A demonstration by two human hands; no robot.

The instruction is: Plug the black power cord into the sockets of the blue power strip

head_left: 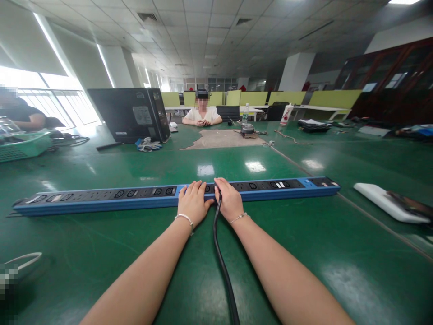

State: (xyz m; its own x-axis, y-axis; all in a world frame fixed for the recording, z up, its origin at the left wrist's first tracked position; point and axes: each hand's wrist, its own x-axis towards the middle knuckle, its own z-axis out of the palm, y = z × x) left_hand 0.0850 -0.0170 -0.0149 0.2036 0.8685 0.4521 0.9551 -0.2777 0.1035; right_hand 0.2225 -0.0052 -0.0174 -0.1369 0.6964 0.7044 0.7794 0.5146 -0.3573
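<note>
A long blue power strip (111, 205) with black sockets lies across the green table. My left hand (194, 201) rests on its middle, fingers over the top and thumb pointing toward my other hand. Just right of it, my right hand (228, 198) is closed round the end of a black cable (219, 253) at the strip's sockets. The cable runs down toward me between my forearms. Its plug is hidden by my fingers.
On the green table (135, 253) stand a black computer case (135, 115), gloves (148, 144), a green basket (25, 146), a bottle (245, 113) and a white device (389, 201). One person (202, 115) sits opposite, another (20, 110) at the left.
</note>
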